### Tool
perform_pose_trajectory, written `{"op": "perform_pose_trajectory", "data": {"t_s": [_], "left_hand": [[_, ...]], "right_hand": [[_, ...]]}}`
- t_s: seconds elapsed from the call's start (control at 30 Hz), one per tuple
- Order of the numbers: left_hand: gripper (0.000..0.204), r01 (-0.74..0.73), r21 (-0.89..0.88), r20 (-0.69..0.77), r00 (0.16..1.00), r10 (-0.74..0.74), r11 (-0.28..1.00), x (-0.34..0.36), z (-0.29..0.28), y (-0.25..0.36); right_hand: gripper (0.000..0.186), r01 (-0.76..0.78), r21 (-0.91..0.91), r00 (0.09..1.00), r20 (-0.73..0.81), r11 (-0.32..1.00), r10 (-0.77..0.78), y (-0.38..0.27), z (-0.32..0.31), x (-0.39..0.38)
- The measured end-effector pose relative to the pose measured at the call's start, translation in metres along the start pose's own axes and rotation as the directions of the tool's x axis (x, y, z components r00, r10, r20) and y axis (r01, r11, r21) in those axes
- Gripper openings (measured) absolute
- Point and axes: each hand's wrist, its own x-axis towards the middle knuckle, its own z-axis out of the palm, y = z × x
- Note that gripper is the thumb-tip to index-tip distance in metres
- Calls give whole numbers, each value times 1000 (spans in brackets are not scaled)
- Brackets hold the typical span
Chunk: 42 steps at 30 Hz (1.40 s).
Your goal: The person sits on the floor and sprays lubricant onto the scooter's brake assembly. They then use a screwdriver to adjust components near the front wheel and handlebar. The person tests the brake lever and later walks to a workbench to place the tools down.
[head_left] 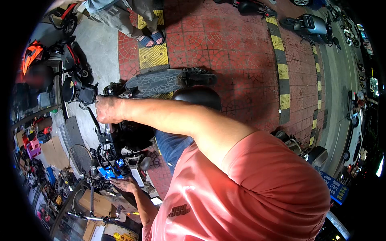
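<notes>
My right hand (pixel 109 109) is wrapped round the end of a handlebar, whose silver section (pixel 109 128) shows just below the fist. A black brake lever (pixel 93 119) runs beside that hand. Lower down, a small display (pixel 120 162) glows blue among cables. Close to it my left hand (pixel 126 185) has its fingers stretched out against a bright blue part (pixel 109 173); how firmly it touches is hard to see. Beyond my right forearm stands a kick scooter with a patterned black deck (pixel 155 83) and a round black seat (pixel 198 97).
A person in grey trousers and sandals (pixel 150 40) stands at the far side. Cardboard boxes (pixel 96 203) and crowded shop goods fill the left. A grey scooter (pixel 313 28) is parked at the upper right, near yellow-black strips (pixel 284 101) on red paving.
</notes>
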Motion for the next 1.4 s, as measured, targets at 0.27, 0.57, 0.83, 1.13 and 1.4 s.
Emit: {"op": "perform_pose_trajectory", "data": {"t_s": [0.27, 0.57, 0.83, 1.13, 1.4], "left_hand": [[118, 73, -132, 12, 997, -72, 988, 6, -20, 21], [102, 73, -254, -106, 989, -103, 964, 11, -7, 5], [107, -23, -328, -101, 995, -11, 945, 2, 33, -34], [116, 154, -478, 127, 986, -105, 865, -2, 49, -27], [106, -28, -413, -120, 992, -24, 910, 20, -7, 20]], "right_hand": [[8, -139, 50, 988, 81, 989, 134, -1, 18, 15], [14, -597, -693, 730, -261, 404, 632, -50, 91, 66], [7, -563, -607, 671, 61, 561, 739, -51, 68, 67], [7, -637, -437, 660, 115, 635, 742, -37, 74, 61], [2, -627, -612, 691, -152, 482, 706, -40, 82, 53]]}}
